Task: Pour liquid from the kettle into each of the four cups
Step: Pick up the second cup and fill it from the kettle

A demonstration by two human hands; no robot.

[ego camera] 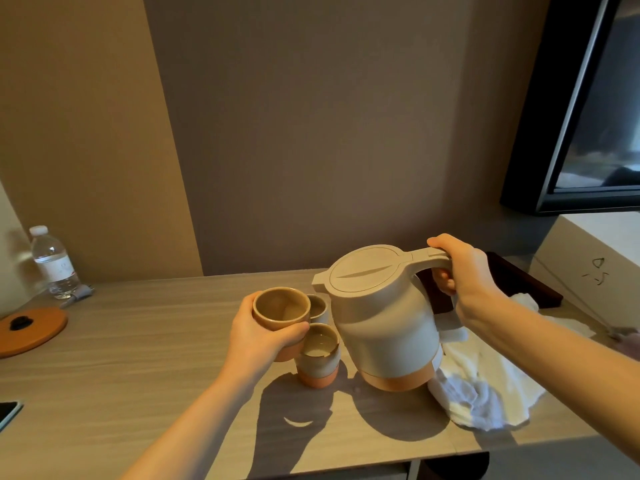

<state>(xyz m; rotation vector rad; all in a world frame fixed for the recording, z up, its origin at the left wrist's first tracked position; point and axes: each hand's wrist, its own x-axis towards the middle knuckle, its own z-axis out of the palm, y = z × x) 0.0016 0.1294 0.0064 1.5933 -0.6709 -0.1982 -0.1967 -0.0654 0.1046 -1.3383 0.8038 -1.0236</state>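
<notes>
A beige kettle (381, 320) with an orange base hangs above the tabletop, lid shut, spout pointing left. My right hand (464, 275) grips its handle from the right. My left hand (256, 334) holds a tan cup (281, 308) lifted just left of the spout; its inside looks empty. A second cup (318, 355) stands on the table below it with pale liquid inside. A third cup (318, 306) stands behind, partly hidden by the held cup and the kettle. No fourth cup shows.
A white cloth (485, 375) lies crumpled right of the kettle, beside a dark tray (533, 282). A water bottle (53, 263) and an orange lid (31, 329) sit at the far left. A phone (8, 412) lies at the left edge. The table's front edge (346, 459) is close.
</notes>
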